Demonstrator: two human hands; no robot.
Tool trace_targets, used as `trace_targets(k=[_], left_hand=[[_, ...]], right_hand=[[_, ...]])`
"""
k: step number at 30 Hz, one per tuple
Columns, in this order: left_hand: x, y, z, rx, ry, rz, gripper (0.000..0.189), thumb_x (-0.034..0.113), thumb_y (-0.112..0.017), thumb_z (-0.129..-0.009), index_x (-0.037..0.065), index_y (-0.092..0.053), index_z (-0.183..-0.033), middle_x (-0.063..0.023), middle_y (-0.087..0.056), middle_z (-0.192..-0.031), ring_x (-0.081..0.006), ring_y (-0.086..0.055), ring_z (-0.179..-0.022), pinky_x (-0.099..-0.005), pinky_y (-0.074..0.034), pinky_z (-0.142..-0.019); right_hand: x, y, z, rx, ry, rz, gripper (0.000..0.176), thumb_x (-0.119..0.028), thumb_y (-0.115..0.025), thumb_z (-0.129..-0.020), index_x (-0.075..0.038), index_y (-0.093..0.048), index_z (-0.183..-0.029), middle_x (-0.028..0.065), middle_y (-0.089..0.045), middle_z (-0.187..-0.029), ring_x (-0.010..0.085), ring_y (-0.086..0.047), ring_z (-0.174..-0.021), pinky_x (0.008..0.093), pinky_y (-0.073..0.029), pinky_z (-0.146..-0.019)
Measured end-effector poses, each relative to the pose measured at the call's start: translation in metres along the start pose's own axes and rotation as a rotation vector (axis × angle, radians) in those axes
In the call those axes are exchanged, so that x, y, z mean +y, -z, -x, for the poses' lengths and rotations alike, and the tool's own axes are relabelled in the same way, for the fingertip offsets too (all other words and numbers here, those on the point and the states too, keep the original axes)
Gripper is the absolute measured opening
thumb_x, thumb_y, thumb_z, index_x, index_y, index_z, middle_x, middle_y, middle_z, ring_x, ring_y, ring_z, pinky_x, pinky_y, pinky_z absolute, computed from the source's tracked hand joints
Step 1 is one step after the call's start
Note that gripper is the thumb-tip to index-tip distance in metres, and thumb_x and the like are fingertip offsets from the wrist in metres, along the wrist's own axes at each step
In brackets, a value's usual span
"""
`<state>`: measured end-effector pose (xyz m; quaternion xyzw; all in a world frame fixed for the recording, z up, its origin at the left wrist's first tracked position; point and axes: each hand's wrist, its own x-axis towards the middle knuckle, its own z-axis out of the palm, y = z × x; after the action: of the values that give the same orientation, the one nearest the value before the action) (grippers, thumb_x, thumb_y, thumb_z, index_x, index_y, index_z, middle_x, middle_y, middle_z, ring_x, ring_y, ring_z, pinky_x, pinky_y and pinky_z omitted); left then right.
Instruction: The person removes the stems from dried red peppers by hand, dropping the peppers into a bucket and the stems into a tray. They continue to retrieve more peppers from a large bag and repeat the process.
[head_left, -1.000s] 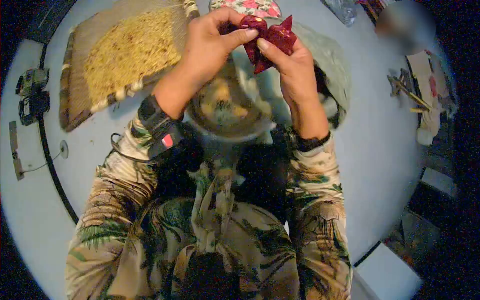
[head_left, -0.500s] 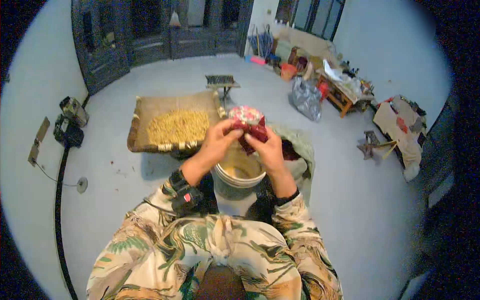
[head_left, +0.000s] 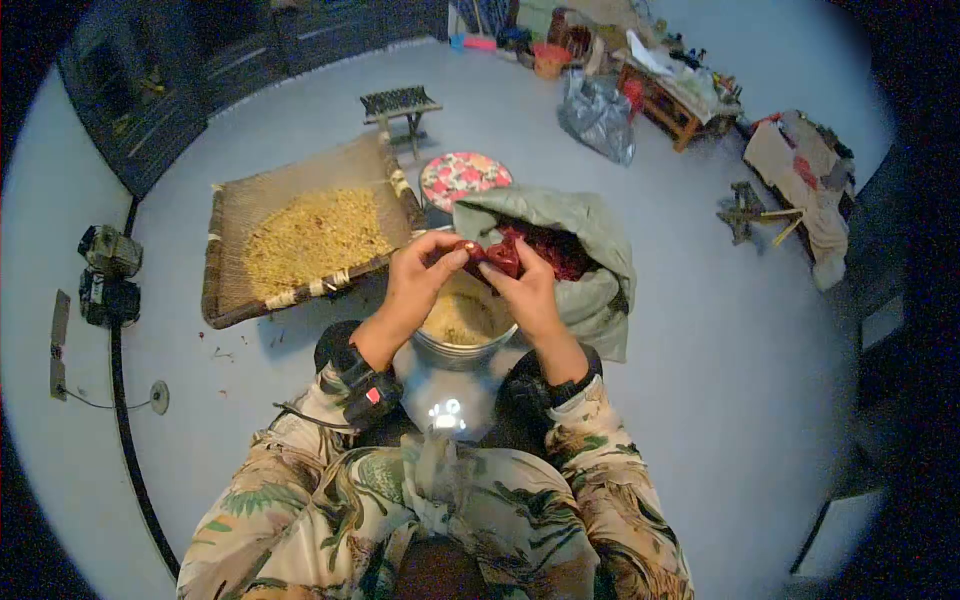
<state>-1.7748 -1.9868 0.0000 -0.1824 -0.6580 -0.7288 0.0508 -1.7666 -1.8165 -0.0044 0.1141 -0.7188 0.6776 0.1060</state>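
Observation:
Over a white bucket (head_left: 462, 352), my two hands meet at chest height. My left hand (head_left: 412, 285) pinches a dark red, shiny piece that looks like a dried chili pepper (head_left: 473, 253), with a small pale spot on it. Close beside it, my right hand (head_left: 528, 298) grips another dark red pepper part (head_left: 504, 257), thumb against it. Whether the two parts are joined cannot be made out. Yellowish seeds or flakes (head_left: 458, 318) lie inside the bucket. Behind my right hand, a grey-green sack (head_left: 590, 212) gapes, showing dark red dried peppers (head_left: 560, 248).
To the left lies a shallow square woven tray (head_left: 208, 275) spread with yellow seeds (head_left: 315, 238). A floral round stool (head_left: 465, 180) and a small folding stool (head_left: 400, 103) stand beyond. At the far right are a grey plastic bag (head_left: 597, 115) and a low wooden table (head_left: 670, 105).
My view has tipped downward, so the tray, bucket and sack show more fully. The red pepper pieces stay between my fingers, and my hands keep close together.

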Motion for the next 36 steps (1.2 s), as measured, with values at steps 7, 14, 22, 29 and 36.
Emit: trace_targets(k=[7, 14, 22, 29, 36], left_hand=[[-0.08, -0.001, -0.071, 0.008, 0.072, 0.053, 0.014, 0.011, -0.06, -0.085, 0.001, -0.062, -0.094, -0.0007, -0.062, -0.086, -0.0065, -0.055, -0.078, -0.0218, -0.044, -0.072], [-0.119, -0.011, -0.088, -0.018, 0.19, 0.229, 0.027, 0.008, -0.061, -0.084, 0.001, -0.055, -0.109, -0.007, -0.061, -0.102, -0.0148, -0.057, -0.096, -0.0283, -0.044, -0.087], [-0.121, -0.002, -0.074, 0.079, 0.085, 0.014, 0.036, 0.001, -0.063, -0.079, 0.001, -0.052, -0.113, -0.0088, -0.062, -0.101, -0.0152, -0.058, -0.094, -0.0282, -0.046, -0.085], [-0.125, 0.001, -0.065, 0.095, 0.053, -0.016, 0.041, 0.001, -0.063, -0.079, 0.002, -0.05, -0.118, -0.0099, -0.065, -0.098, -0.0132, -0.06, -0.089, -0.0258, -0.046, -0.08], [-0.132, 0.0, -0.068, 0.082, 0.029, -0.051, 0.044, 0.005, -0.063, -0.08, 0.003, -0.048, -0.122, -0.0105, -0.064, -0.097, -0.014, -0.059, -0.091, -0.0267, -0.045, -0.082]], right_hand=[[0.081, 0.016, -0.064, 0.042, -0.167, 0.02, 0.021, -0.012, -0.069, -0.076, -0.001, -0.06, -0.092, 0.0007, -0.062, -0.083, 0.0089, -0.055, -0.074, 0.0246, -0.046, -0.069], [0.119, 0.016, -0.083, 0.145, -0.312, -0.161, 0.021, -0.012, -0.069, -0.077, -0.004, -0.061, -0.094, -0.0007, -0.061, -0.084, 0.0086, -0.055, -0.073, 0.0232, -0.046, -0.067], [0.109, 0.002, -0.073, 0.083, -0.242, -0.198, 0.02, -0.013, -0.069, -0.077, -0.004, -0.06, -0.092, -0.0011, -0.06, -0.084, 0.0082, -0.055, -0.074, 0.0235, -0.046, -0.068], [0.111, -0.005, -0.065, 0.058, -0.311, -0.296, 0.02, -0.012, -0.067, -0.08, -0.004, -0.058, -0.096, 0.0001, -0.061, -0.085, 0.0097, -0.057, -0.075, 0.0253, -0.047, -0.07], [0.118, -0.005, -0.069, 0.071, -0.334, -0.362, 0.026, -0.003, -0.064, -0.077, -0.004, -0.056, -0.102, 0.0031, -0.062, -0.09, 0.0127, -0.06, -0.079, 0.0258, -0.049, -0.073]])
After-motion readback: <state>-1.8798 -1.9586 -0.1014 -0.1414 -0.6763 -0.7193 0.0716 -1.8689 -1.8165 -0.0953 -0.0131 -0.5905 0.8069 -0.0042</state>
